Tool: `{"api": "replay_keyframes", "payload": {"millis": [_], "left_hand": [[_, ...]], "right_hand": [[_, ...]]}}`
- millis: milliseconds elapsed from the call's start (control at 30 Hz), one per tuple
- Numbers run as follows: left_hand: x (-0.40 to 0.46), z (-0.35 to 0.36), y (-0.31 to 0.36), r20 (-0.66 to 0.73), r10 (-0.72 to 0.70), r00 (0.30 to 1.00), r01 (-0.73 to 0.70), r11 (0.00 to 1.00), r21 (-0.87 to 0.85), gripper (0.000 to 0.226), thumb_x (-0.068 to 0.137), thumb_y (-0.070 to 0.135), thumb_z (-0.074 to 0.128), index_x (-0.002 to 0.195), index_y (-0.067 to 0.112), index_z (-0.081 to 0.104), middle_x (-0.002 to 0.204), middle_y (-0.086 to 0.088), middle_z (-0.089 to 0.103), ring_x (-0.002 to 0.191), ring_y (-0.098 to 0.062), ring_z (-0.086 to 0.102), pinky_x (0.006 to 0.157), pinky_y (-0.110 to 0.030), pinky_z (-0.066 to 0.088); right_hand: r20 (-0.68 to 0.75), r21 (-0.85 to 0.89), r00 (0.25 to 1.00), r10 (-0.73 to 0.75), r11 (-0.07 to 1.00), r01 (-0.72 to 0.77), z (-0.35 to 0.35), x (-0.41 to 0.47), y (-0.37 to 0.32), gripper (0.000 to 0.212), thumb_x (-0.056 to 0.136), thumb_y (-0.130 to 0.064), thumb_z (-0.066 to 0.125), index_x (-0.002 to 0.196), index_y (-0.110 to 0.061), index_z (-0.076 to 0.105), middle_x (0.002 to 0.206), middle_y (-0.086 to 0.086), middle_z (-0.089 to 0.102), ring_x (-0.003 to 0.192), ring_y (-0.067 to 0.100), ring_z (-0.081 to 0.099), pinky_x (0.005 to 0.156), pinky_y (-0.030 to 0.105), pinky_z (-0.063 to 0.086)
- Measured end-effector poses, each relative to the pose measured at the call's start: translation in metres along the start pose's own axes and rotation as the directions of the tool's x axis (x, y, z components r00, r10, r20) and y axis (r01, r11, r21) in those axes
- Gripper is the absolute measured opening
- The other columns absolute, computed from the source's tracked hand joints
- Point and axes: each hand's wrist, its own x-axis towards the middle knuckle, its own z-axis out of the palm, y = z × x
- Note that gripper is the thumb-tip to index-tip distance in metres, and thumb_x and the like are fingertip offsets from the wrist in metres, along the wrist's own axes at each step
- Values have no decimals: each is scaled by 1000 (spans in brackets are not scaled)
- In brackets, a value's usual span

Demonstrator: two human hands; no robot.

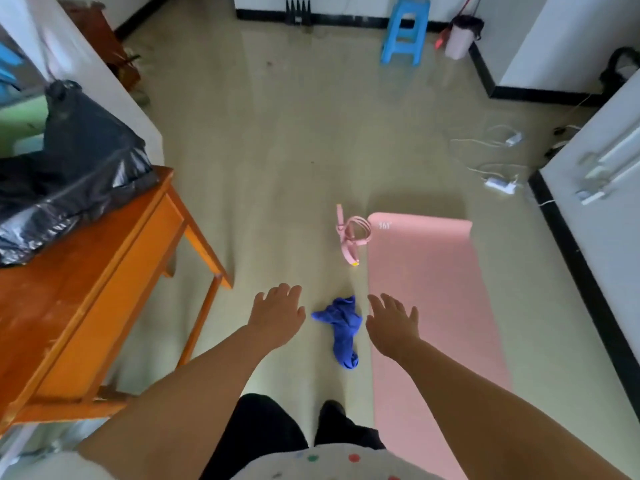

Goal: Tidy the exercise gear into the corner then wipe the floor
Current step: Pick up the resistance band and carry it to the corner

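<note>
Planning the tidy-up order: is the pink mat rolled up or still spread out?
Spread out. The pink mat lies flat along the floor, its far edge showing no roll. Its near end runs out of view.

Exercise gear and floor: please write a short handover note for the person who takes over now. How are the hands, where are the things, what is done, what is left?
Left hand: open, holds nothing, over the floor.
Right hand: open, holds nothing, at the mat's near left edge.
Pink mat: unrolled flat on the floor, right of the feet.
Pink jump rope: coiled on the floor by the mat's far left corner.
Blue cloth: crumpled on the floor between the hands.
Done: nothing visible yet.
Left: move mat and rope to the corner, then wipe the floor.
</note>
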Motion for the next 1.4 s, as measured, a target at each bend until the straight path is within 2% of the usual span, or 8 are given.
{"api": "replay_keyframes", "payload": {"millis": [233,500,700,867,1033,1133,1233,1400], "left_hand": [[144,-51,-52,99,25,995,-34,996,83,46,100,30,30,143,15,28,142,-6,39,128,-22,40,107,-39,30],[335,-150,-112,201,241,949,-284,932,224,45,99,29,32,142,15,29,140,-8,39,128,-24,40,107,-40,30],[475,-191,-65,304,339,890,-422,866,268,47,96,29,38,140,16,33,138,-12,41,128,-29,41,104,-42,34],[557,-178,-4,430,479,766,-617,736,280,49,96,31,38,143,16,31,141,-10,40,130,-28,39,106,-42,33],[629,-173,16,567,452,689,-689,650,320,48,97,30,39,143,16,31,140,-8,42,130,-27,39,103,-40,34],[672,-158,30,618,378,690,-670,656,347,47,97,28,38,142,17,32,141,-7,42,130,-26,38,103,-39,33],[709,-122,51,674,373,638,-708,629,322,44,98,27,39,140,15,35,137,-8,44,124,-27,43,98,-39,36],[787,-1,78,772,406,489,-843,449,298,37,96,22,42,133,14,42,132,-6,47,120,-26,46,98,-40,37]], "right_hand": [[19,65,1000,0,998,-1,-58,141,-41,52,100,-25,31,150,-26,17,158,-1,14,145,17,14,117,53,5],[139,255,948,286,915,-314,-112,275,-68,51,99,-27,31,148,-25,20,156,1,20,142,21,23,115,53,13],[174,404,875,451,778,-481,-142,329,-49,49,99,-29,34,147,-26,23,154,1,24,140,22,27,115,53,15],[289,452,775,562,634,-628,-138,394,-1,48,99,-27,32,146,-24,24,152,3,26,137,23,30,114,50,19],[407,523,754,515,546,-655,-138,461,18,46,99,-28,34,143,-21,29,144,7,37,129,26,39,108,45,28],[469,565,730,498,467,-681,-129,493,26,41,99,-25,35,139,-19,35,137,8,43,124,28,43,101,42,33],[540,610,684,491,332,-719,-98,528,39,42,98,-23,35,140,-21,35,137,9,44,124,30,44,97,42,38],[605,620,638,476,222,-753,-7,613,71,39,100,-16,34,138,-13,40,139,10,44,123,32,45,97,40,43]]}}
